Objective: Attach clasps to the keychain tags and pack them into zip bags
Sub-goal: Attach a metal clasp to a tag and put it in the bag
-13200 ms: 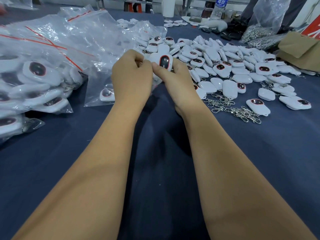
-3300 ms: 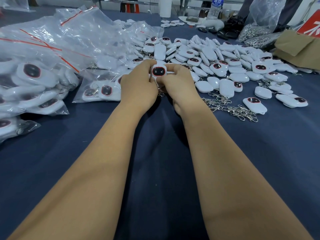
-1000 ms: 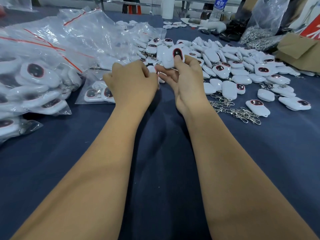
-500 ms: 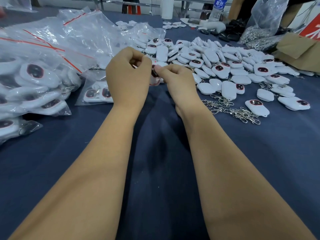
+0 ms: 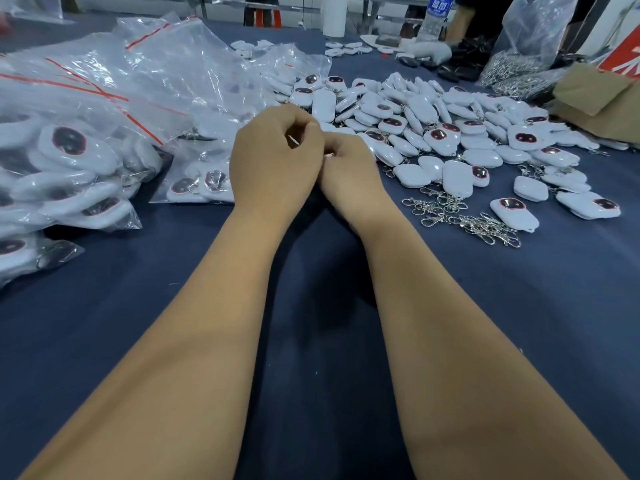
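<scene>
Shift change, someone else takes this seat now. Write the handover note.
Left hand and right hand are pressed together, fingers curled on something small between them; what it is stays hidden.
Loose keychain tags are heaped ahead right, spare clasps lie nearer on the table.
Done: filled zip bags stacked left.
Left: clasp and bag the loose heap.

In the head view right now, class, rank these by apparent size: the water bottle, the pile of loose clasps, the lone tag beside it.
1. Pile of loose clasps
2. Lone tag; water bottle: these look alike, and the bottle is far off and cropped, so unranked.
</scene>
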A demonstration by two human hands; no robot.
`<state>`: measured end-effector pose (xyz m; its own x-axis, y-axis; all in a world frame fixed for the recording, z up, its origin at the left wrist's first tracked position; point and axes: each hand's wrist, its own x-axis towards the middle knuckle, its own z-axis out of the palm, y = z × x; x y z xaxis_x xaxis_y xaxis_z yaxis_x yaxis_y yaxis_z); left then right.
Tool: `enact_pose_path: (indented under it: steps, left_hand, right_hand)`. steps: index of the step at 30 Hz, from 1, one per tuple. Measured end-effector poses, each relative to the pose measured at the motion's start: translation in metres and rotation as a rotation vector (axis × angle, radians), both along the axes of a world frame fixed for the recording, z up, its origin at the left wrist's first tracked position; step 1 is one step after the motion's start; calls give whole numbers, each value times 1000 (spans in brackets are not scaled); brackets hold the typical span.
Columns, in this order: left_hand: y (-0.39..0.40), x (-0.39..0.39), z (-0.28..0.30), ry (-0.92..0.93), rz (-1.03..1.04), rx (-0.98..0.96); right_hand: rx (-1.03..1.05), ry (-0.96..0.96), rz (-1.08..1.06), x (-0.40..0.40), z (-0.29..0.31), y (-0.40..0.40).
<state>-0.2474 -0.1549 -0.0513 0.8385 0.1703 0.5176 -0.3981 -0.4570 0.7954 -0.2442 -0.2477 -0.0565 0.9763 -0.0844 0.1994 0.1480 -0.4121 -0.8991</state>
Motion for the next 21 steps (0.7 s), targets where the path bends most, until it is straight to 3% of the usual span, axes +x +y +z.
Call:
enact_pose_path:
  steps: [3, 5, 9, 11, 15, 21]
  left_hand:
    - [-1, 1, -5, 24, -34, 131]
    - [-3, 3, -8, 12, -31, 269]
    - [-10, 3, -10, -117, -5, 348]
    - [-14, 1, -8, -131, -96, 222]
    - [-24, -8, -3, -23, -344, -143]
    - [-27, -3, 2, 367, -547, -665]
  right_hand:
    - [-65, -76, -311, 1, 2, -13]
    - [-278, -40, -497, 2, 1, -24]
    - [-559, 187, -559, 3, -4, -28]
    - [-627, 230, -498, 4, -7, -28]
    - [-651, 110, -461, 4, -5, -29]
    - [-652, 100, -453, 5, -7, -29]
